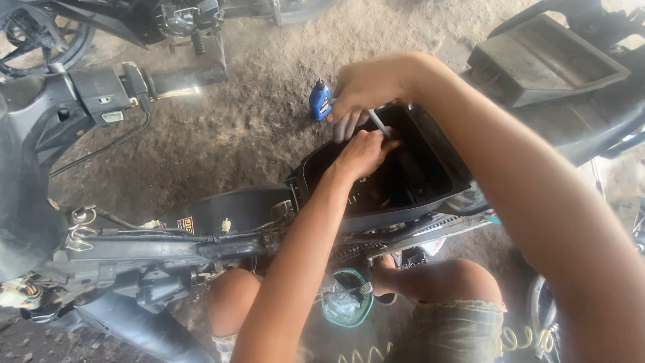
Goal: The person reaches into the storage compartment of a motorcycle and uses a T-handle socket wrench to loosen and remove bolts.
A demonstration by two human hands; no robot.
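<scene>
Left hand [363, 153] sat at frame centre inside the black storage bucket [443, 176], fingers curled shut around a thin metal tool [378, 122], apparently steadying it. At 12 o'clock, right hand [366, 91] gripped its upper end, fingers pressed together. Blue bottle [320, 100] stood beyond, at 11.
</scene>
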